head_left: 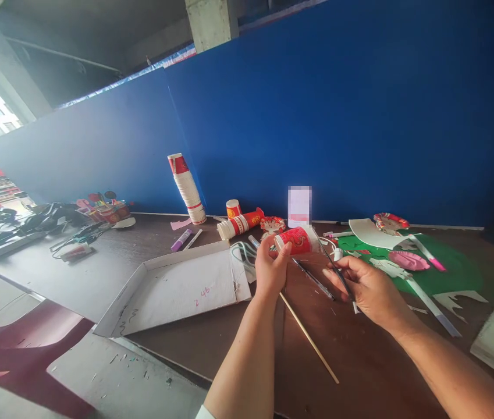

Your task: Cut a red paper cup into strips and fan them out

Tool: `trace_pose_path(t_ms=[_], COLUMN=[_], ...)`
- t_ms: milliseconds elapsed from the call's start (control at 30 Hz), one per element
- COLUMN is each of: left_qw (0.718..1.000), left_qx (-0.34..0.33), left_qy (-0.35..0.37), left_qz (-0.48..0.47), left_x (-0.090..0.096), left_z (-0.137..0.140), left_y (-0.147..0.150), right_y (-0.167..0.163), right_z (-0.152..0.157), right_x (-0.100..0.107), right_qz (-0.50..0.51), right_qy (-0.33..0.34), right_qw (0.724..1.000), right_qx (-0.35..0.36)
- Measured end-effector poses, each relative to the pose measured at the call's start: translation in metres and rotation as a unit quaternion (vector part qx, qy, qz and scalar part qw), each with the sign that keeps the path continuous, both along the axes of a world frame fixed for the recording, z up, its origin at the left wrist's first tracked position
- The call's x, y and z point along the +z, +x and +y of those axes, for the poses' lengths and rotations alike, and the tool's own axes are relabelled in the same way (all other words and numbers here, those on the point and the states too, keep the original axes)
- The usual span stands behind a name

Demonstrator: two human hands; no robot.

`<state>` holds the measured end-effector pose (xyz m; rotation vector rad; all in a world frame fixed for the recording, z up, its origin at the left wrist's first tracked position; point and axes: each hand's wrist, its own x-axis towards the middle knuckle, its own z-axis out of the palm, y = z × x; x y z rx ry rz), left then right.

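While the left hand (pixel 272 266) grips a red-and-white paper cup (pixel 295 240), the right hand (pixel 362 286) pinches a slim dark tool (pixel 331 258); pale wooden stick (pixel 310 339) slants beside left hand.

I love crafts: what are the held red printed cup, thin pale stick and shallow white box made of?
Red printed cup: probably smooth, coated paper, given its even print.
Thin pale stick: likely bamboo or wood, matte, from its straw colour.
Shallow white box: seemingly matte cardboard, given its folded walls and worn corner.

two hands (pixel 272 265) (pixel 369 289), one tray (pixel 177 279), wooden stick (pixel 310 338) (just one)
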<state>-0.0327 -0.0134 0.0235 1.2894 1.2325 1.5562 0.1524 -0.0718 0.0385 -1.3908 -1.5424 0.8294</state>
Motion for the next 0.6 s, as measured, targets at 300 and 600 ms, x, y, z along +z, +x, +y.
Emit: trace_pose_path(t_ms=[300,600], left_qw=[1.000,0.999], left_qx=[0.012,-0.043], left_qy=[0.009,0.027], left_qz=[-0.024,0.003], left_x=[-0.0004,0.0044], left_z=[0.0016,-0.0060], left_y=[0.0005,0.0023], right_y=[0.0021,0.0059], right_z=[0.0032,0.0062], right_x=[-0.0065,-0.0073], right_qz=[-0.016,0.020], right_qy=[-0.006,-0.005], right_qw=[1.000,1.000], right_qx=[0.019,0.002])
